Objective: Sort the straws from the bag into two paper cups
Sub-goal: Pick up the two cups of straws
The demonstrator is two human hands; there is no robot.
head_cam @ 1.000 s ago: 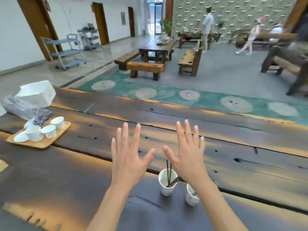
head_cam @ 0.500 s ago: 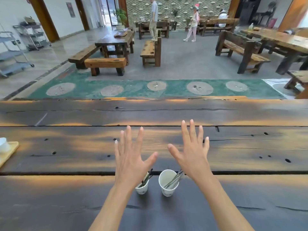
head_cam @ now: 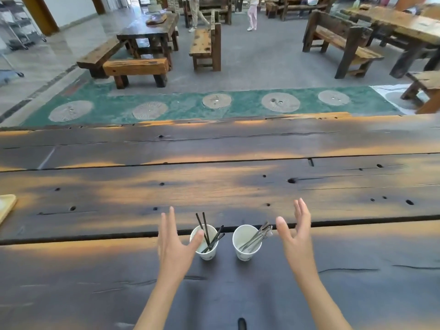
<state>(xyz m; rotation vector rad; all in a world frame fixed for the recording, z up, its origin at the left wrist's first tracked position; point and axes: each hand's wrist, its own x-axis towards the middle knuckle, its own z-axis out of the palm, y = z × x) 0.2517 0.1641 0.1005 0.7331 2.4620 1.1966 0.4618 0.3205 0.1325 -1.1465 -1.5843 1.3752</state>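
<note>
Two white paper cups stand side by side on the dark wooden table (head_cam: 214, 186). The left cup (head_cam: 209, 253) holds several bare black straws (head_cam: 205, 228) that stick up and lean right. The right cup (head_cam: 245, 251) holds several straws in clear wrappers (head_cam: 258, 234) leaning right. My left hand (head_cam: 175, 244) is open just left of the left cup, its thumb in front of the rim. My right hand (head_cam: 296, 236) is open to the right of the right cup, apart from it. No bag is in view.
The corner of a light wooden tray (head_cam: 6, 207) shows at the table's left edge. Beyond the table's far edge lie a green floor strip, wooden benches and tables (head_cam: 147, 36), a metal trolley (head_cam: 14, 27) and two people (head_cam: 252, 13) walking at the back.
The camera has swung right and tilted down. My hands have spread apart from above the cups to either side of them, uncovering both cups.
</note>
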